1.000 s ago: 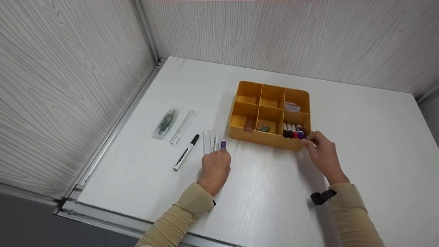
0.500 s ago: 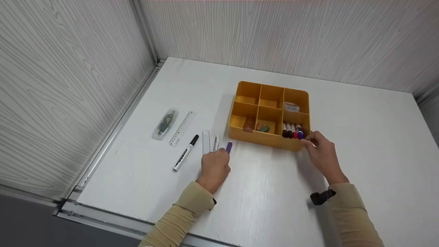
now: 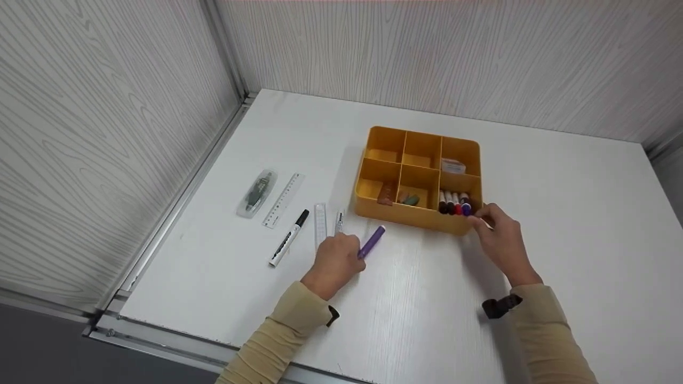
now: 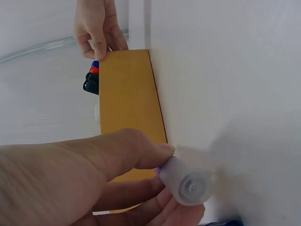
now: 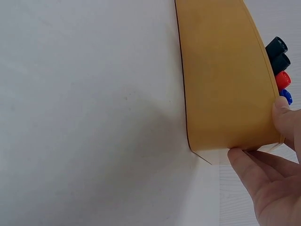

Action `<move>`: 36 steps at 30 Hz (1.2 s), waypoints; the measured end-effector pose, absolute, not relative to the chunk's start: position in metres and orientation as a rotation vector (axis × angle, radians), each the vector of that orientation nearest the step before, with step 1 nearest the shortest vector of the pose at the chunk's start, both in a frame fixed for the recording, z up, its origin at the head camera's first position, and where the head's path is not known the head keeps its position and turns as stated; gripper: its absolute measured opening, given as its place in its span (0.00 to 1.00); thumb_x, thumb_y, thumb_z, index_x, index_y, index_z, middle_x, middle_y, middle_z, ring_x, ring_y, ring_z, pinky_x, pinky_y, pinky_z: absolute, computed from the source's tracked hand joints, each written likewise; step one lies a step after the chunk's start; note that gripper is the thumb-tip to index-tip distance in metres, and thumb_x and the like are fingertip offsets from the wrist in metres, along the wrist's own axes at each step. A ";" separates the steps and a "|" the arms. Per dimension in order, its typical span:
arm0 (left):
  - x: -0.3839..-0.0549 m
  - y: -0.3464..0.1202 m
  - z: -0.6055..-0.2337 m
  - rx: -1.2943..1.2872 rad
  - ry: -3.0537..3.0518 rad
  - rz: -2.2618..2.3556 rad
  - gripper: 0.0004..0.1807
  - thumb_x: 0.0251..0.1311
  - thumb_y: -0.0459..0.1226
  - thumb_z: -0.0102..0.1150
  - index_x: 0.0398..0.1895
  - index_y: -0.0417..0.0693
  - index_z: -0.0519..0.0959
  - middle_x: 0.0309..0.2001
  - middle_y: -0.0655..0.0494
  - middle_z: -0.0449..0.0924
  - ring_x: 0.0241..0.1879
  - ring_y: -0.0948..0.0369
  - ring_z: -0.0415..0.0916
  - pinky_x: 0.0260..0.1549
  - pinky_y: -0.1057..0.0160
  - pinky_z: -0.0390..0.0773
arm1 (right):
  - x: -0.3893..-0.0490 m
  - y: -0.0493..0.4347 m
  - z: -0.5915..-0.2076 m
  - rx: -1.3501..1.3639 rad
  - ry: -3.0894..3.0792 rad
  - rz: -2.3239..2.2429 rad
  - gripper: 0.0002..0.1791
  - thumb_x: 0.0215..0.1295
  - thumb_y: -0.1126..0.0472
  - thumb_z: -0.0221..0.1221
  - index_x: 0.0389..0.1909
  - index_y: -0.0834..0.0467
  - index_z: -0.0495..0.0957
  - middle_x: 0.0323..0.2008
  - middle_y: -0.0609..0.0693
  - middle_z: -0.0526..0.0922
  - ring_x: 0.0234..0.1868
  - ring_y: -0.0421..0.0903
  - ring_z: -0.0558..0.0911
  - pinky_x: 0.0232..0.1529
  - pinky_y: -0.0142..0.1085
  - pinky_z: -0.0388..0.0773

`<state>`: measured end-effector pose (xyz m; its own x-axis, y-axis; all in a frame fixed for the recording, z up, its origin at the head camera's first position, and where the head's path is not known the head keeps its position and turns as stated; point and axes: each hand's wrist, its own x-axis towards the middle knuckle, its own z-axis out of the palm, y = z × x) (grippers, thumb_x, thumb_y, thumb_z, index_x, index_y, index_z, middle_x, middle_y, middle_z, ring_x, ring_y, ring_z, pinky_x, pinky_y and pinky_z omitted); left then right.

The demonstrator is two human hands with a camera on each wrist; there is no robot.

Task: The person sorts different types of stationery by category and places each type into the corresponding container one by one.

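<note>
My left hand [image 3: 335, 261] grips a purple marker [image 3: 372, 242] low over the table, its purple end pointing away to the right. In the left wrist view the thumb and fingers pinch the marker's white end [image 4: 189, 184]. My right hand [image 3: 503, 240] holds the front right corner of a yellow compartment box [image 3: 411, 217], thumb at the rim and fingers against the side. Several capped markers [image 3: 453, 202] lie in the box's front right compartment. Just beyond the left hand are a clear ruler [image 3: 320, 223] and a white pen [image 3: 340, 220], both partly hidden.
A black-capped marker [image 3: 289, 239], another clear ruler [image 3: 283, 200] and a green item in a clear case [image 3: 257, 194] lie left on the table. Other compartments hold a white block [image 3: 453, 166], a brown piece [image 3: 386, 193] and a green piece [image 3: 411, 199].
The purple marker has swung to the right in my left hand and shows more of its length. The left hand has turned slightly; the right hand stays on the box corner.
</note>
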<state>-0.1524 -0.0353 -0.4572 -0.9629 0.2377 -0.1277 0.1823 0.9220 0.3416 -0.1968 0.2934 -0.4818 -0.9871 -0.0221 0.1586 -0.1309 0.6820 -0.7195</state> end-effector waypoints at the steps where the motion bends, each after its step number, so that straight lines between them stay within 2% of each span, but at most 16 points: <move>1: -0.152 -0.034 -0.456 0.327 2.895 0.520 0.08 0.54 0.36 0.70 0.29 0.41 0.82 0.23 0.55 0.77 0.23 0.61 0.67 0.23 0.63 0.68 | -0.197 0.294 -0.482 0.126 -2.750 1.192 0.18 0.71 0.50 0.55 0.44 0.63 0.72 0.53 0.64 0.81 0.63 0.62 0.77 0.59 0.53 0.76; 5: -0.152 -0.030 -0.452 0.387 2.818 0.648 0.06 0.56 0.36 0.69 0.33 0.42 0.86 0.28 0.54 0.83 0.26 0.61 0.71 0.28 0.64 0.74 | -0.197 0.293 -0.482 0.128 -2.744 1.185 0.16 0.71 0.52 0.56 0.43 0.63 0.72 0.51 0.64 0.82 0.63 0.62 0.77 0.58 0.52 0.77; 11: -0.152 -0.023 -0.444 0.570 2.780 0.792 0.04 0.59 0.35 0.66 0.34 0.45 0.87 0.30 0.56 0.86 0.28 0.63 0.73 0.30 0.67 0.75 | -0.196 0.292 -0.481 0.141 -2.718 1.188 0.15 0.70 0.54 0.57 0.42 0.64 0.72 0.49 0.64 0.83 0.62 0.62 0.78 0.57 0.52 0.77; 16: -0.157 -0.014 -0.434 0.677 2.779 0.879 0.05 0.61 0.35 0.65 0.35 0.46 0.88 0.31 0.58 0.86 0.29 0.64 0.73 0.29 0.71 0.73 | -0.196 0.290 -0.480 0.138 -2.720 1.187 0.15 0.71 0.54 0.57 0.42 0.64 0.72 0.48 0.63 0.83 0.62 0.61 0.78 0.58 0.51 0.76; 23: -0.170 0.003 -0.420 0.828 2.831 1.016 0.05 0.62 0.34 0.64 0.38 0.45 0.87 0.32 0.56 0.87 0.25 0.66 0.74 0.22 0.76 0.69 | -0.196 0.292 -0.482 0.120 -2.728 1.199 0.16 0.71 0.53 0.56 0.42 0.64 0.72 0.50 0.64 0.82 0.63 0.62 0.77 0.58 0.51 0.77; 30: -0.180 0.020 -0.412 0.865 2.745 1.175 0.17 0.64 0.34 0.63 0.55 0.46 0.77 0.41 0.53 0.87 0.32 0.65 0.80 0.28 0.76 0.76 | -0.196 0.292 -0.482 0.089 -2.776 1.239 0.16 0.71 0.51 0.55 0.45 0.62 0.72 0.57 0.64 0.80 0.65 0.62 0.75 0.60 0.51 0.76; 33: -0.184 0.028 -0.409 0.853 2.727 1.213 0.14 0.66 0.35 0.61 0.53 0.48 0.75 0.41 0.53 0.86 0.31 0.64 0.79 0.28 0.75 0.77 | -0.197 0.292 -0.480 0.052 -2.804 1.258 0.17 0.71 0.50 0.55 0.46 0.61 0.71 0.60 0.63 0.78 0.67 0.61 0.73 0.62 0.52 0.74; 36: -0.190 0.036 -0.406 0.842 2.733 1.217 0.09 0.67 0.37 0.60 0.48 0.50 0.78 0.44 0.56 0.86 0.34 0.65 0.77 0.31 0.76 0.76 | -0.197 0.292 -0.479 0.031 -2.815 1.262 0.16 0.72 0.51 0.55 0.47 0.60 0.71 0.62 0.63 0.77 0.68 0.61 0.73 0.63 0.53 0.73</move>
<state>-0.1904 0.0363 -0.4057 -0.8528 0.4895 0.1820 0.4628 0.5469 0.6976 -0.1970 0.2916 -0.4787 -0.9982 0.0043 0.0593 -0.0414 0.6653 -0.7455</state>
